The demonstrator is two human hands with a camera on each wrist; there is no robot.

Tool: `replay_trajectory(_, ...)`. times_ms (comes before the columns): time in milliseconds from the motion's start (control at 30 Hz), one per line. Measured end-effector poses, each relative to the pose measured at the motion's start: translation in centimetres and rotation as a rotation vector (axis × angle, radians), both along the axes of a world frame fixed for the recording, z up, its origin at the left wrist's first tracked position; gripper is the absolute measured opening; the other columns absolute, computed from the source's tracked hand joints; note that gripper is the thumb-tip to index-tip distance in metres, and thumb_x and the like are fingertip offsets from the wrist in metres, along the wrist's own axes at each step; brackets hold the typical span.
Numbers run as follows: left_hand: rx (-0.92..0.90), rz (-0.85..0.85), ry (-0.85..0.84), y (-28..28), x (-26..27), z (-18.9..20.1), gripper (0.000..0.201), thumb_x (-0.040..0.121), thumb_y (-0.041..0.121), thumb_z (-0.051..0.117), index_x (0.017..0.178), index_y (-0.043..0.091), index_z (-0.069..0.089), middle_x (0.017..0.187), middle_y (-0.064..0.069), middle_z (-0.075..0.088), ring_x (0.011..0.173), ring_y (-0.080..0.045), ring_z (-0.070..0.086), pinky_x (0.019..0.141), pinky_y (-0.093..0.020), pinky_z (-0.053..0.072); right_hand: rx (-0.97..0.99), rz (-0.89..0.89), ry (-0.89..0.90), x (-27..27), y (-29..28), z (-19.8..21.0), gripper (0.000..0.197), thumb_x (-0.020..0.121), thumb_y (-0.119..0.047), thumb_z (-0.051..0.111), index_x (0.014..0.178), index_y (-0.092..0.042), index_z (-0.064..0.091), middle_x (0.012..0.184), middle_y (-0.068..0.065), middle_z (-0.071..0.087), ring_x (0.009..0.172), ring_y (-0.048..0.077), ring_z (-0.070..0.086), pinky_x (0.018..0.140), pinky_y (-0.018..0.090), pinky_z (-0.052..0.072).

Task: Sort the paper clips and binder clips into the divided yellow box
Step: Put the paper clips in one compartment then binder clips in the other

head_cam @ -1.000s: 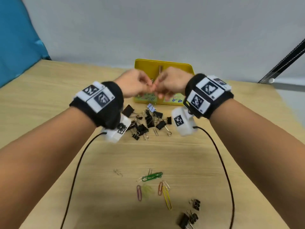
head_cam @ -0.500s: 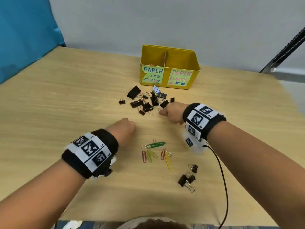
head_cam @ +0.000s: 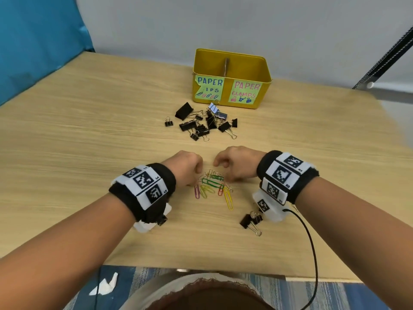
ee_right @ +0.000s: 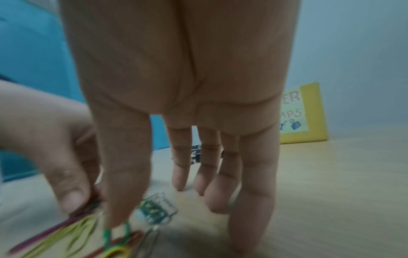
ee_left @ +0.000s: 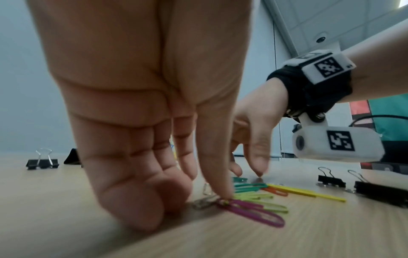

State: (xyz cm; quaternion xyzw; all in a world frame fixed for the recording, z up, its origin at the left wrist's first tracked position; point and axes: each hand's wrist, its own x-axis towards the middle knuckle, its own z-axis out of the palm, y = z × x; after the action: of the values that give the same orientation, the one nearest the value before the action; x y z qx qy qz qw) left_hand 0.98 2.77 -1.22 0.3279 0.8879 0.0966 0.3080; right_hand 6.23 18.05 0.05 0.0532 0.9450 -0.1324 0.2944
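Hands had come back from the box to the near pile: half a second before, the right hand (head_cam: 237,163) was up among the binder clips (head_cam: 202,124) and the left hand (head_cam: 186,167) was short of the paper clips (head_cam: 212,186); in the head view both flanked that coloured cluster, fingers curled down onto it. That suggests the paper clips were the next lot to gather. The yellow box (head_cam: 232,63) stood at the far side of the table (head_cam: 89,130), its labels reading "PAPER ..IPS" on the left and "PAPER CLAMPS" on the right, with small drawings beneath.

From the left wrist, the left hand (ee_left: 141,122) had its thumb tip pressed on a purple paper clip (ee_left: 253,212), its other fingers curled against the wood; nothing was lifted.

From the right wrist, the right hand (ee_right: 187,104) hung with fingers spread and pointing down, thumb tip at a green clip (ee_right: 114,233), holding nothing clearly. "ER" and "MPS" showed on the box (ee_right: 313,111).
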Motion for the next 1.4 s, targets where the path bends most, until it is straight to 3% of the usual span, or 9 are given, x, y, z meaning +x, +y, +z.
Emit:
replay_trajectory(100, -0.021, -0.055, -0.015, -0.2, 0.5, -0.4, 0.059, 0.071, 0.021, 0.077, 0.122, 0.018, 0.048, 0.106, -0.001, 0.046, 0.102, -0.02, 0.052, 0.085, -0.03, 0.045, 0.078, 0.01, -0.001, 1.3, -1.3, -0.8, 0.078, 0.064, -0.035, 0.081, 0.13, -0.018, 0.043, 0.119, 0.002, 0.044, 0.107, 0.021, 0.051, 0.093, 0.038, 0.049)
replay_trajectory(167, -0.019, -0.083, 0.032, 0.1, 1.1, -0.6, 0.064, 0.07, 0.022, 0.079, 0.125, 0.014, 0.047, 0.113, -0.004, 0.049, 0.108, -0.022, 0.052, 0.085, -0.029, 0.044, 0.126, 0.017, 0.071, 1.6, -2.2, -1.4, 0.077, 0.063, -0.037, 0.081, 0.126, -0.012, 0.045, 0.119, 0.006, 0.046, 0.105, 0.024, 0.054, 0.09, 0.036, 0.051)
replay_trajectory(433, 0.021, 0.037, 0.092, 1.6, 2.0, -1.3, 0.037, 0.077, 0.014, 0.071, 0.11, 0.004, 0.059, 0.115, -0.014, 0.061, 0.104, -0.027, 0.059, 0.083, -0.03, 0.048, 0.122, -0.006, 0.164, 0.9, -3.3, -2.1, 0.031, 0.083, -0.012, 0.064, 0.113, -0.003, 0.06, 0.117, 0.013, 0.062, 0.108, 0.025, 0.058, 0.085, 0.03, 0.048)
replay_trajectory(767, 0.064, 0.03, 0.038, 1.4, 1.1, -1.4, 0.011, 0.08, 0.016, 0.068, 0.086, 0.011, 0.06, 0.093, -0.007, 0.055, 0.088, -0.021, 0.052, 0.073, -0.026, 0.04, 0.079, 0.023, 0.127, 1.1, -3.0, -2.1, 0.028, 0.089, -0.013, 0.056, 0.116, -0.004, 0.059, 0.12, 0.011, 0.06, 0.111, 0.025, 0.056, 0.082, 0.027, 0.044)
replay_trajectory(867, 0.094, 0.061, 0.028, 1.5, 0.9, -1.4, 0.01, 0.079, 0.014, 0.069, 0.086, 0.013, 0.061, 0.092, -0.003, 0.054, 0.095, -0.024, 0.057, 0.074, -0.026, 0.041, 0.034, 0.009, 0.119, 0.9, -2.5, -1.8, 0.027, 0.087, -0.014, 0.059, 0.113, -0.007, 0.061, 0.113, 0.008, 0.061, 0.1, 0.022, 0.056, 0.076, 0.024, 0.04)
replay_trajectory(967, 0.107, 0.103, -0.019, 1.4, 0.5, -1.5, 0.012, 0.081, 0.014, 0.067, 0.092, 0.009, 0.067, 0.082, -0.001, 0.056, 0.08, -0.019, 0.058, 0.07, -0.026, 0.046, -0.094, -0.084, 0.064, 0.4, -1.5, -1.8, 0.013, 0.085, -0.014, 0.063, 0.098, -0.012, 0.062, 0.086, 0.001, 0.057, 0.074, 0.016, 0.054, 0.063, 0.023, 0.045)
replay_trajectory(1067, 0.152, 0.18, -0.17, 1.1, -0.7, -1.8, 0.01, 0.081, 0.013, 0.068, 0.073, 0.015, 0.062, 0.072, 0.0, 0.057, 0.065, -0.015, 0.056, 0.066, -0.031, 0.055, -0.312, -0.231, -0.02, 0.0, 0.1, -1.4, 0.015, 0.084, -0.008, 0.065, 0.077, -0.017, 0.056, 0.072, 0.0, 0.059, 0.056, 0.013, 0.054, 0.059, 0.024, 0.05)
replay_trajectory(1233, 0.427, 0.358, -0.341, 1.4, -4.0, 0.3, 0.014, 0.084, 0.007, 0.064, 0.072, 0.013, 0.062, 0.064, -0.004, 0.06, 0.052, -0.01, 0.055, 0.047, -0.018, 0.049, -0.622, -0.418, 0.062, -1.9, 3.1, 1.1, 0.015, 0.082, 0.004, 0.063, 0.078, -0.01, 0.059, 0.069, 0.005, 0.06, 0.051, 0.008, 0.056, 0.049, 0.012, 0.051)
replay_trajectory(1400, 0.776, 0.59, -0.335, 3.7, -8.6, 3.8, 0.007, 0.086, 0.007, 0.061, 0.08, 0.005, 0.065, 0.068, -0.005, 0.066, 0.042, -0.002, 0.061, 0.042, -0.014, 0.051, -0.861, -0.587, 0.298, -6.2, 5.3, 5.2, 0.013, 0.083, 0.007, 0.06, 0.081, -0.006, 0.057, 0.063, 0.005, 0.062, 0.045, 0.008, 0.058, 0.049, 0.015, 0.053)
